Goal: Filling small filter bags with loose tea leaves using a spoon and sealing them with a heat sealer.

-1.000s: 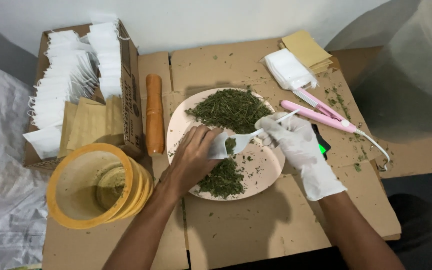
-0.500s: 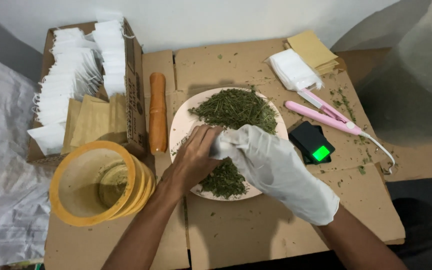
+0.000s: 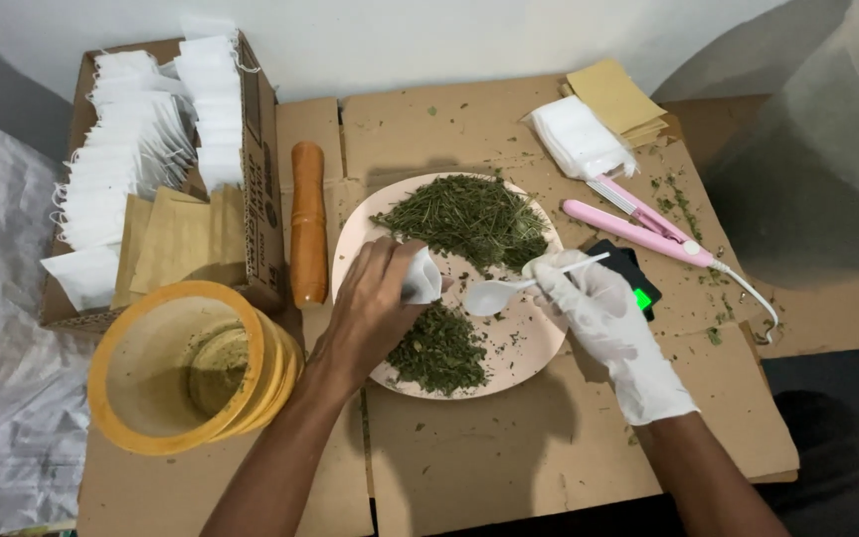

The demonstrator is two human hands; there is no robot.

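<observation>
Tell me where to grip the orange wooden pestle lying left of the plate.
Take the orange wooden pestle around its middle, from above. It lies flat on the cardboard, long axis running away from the person, with the box close on its left and the plate on its right, so its sides are crowded.

A brown cardboard box (image 3: 260, 189) stands at upper left of the frame, packed with rows of small white sachets (image 3: 136, 149) and flat tan paper envelopes (image 3: 176, 239); dark print marks its right wall. At upper right, a stack of white sachets (image 3: 579, 137) lies beside a pile of tan envelopes (image 3: 616, 99). One small white sachet (image 3: 420, 276) sits at centre, pinched in the bare left hand (image 3: 375, 308). Right of centre, a small black device (image 3: 633, 283) shows a glowing green screen (image 3: 641, 298), partly hidden by the gloved right hand (image 3: 603, 318).
</observation>
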